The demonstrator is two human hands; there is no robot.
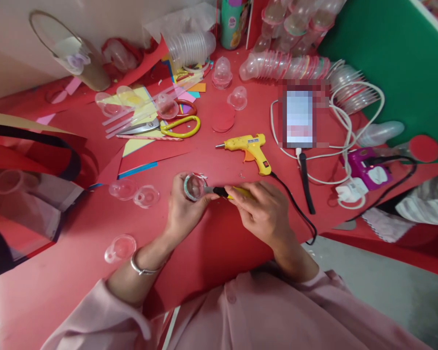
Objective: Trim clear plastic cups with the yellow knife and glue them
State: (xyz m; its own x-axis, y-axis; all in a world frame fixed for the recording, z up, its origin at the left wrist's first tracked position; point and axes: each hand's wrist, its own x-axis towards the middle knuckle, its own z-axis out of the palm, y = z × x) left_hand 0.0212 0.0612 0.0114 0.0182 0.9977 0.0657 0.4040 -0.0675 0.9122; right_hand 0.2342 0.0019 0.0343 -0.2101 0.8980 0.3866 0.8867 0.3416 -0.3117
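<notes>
My left hand [188,209] is wrapped round a small clear plastic cup [194,187], whose round rim with red and whitish edging faces up. In my right hand [264,209] is a yellow-handled cutter knife [240,193] with a black collar. Its blade end meets the right side of the cup's rim, close to my left thumb. Just beyond my hands a yellow hot glue gun [250,148] lies on its side, nozzle to the left. Two clear plastic pieces [146,196] rest left of my left hand, and another clear lid [120,248] lies nearer my left forearm.
Yellow-handled scissors [178,127] lie on coloured paper at the back left. A phone [299,116] with white cables lies at the right, near a purple power strip [368,170]. Stacked clear cups [286,66] line the back. The glue gun's black cord [295,201] trails right of my right hand.
</notes>
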